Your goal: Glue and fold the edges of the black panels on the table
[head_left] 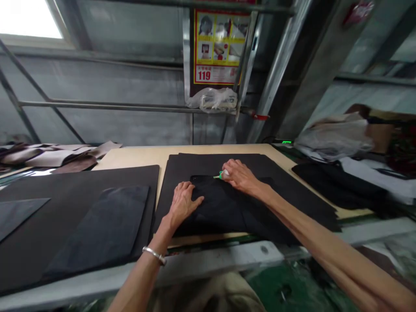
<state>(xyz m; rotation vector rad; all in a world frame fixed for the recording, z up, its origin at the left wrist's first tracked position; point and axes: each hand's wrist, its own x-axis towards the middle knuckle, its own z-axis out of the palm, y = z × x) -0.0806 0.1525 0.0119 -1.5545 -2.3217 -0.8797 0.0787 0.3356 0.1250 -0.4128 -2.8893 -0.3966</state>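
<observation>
A dark fabric piece [217,212] lies on a stack of black sheets [286,190] in front of me. My left hand [184,199] rests on the fabric's left side, its thumb spread from the fingers. Closed around a small white squeeze bottle [225,173] with a green collar and thin pale nozzle is my right hand [242,175]. The nozzle points left and is at the fabric's far edge. Most of the bottle is hidden by my fingers.
To the left, another black sheet [81,182] carries dark fabric pieces [107,221]. Brown and grey scraps [58,156] lie at the far left. Black cloth [338,184] and a plastic bag [336,136] are on the right. A metal rail [107,106] crosses behind the pale board [139,154].
</observation>
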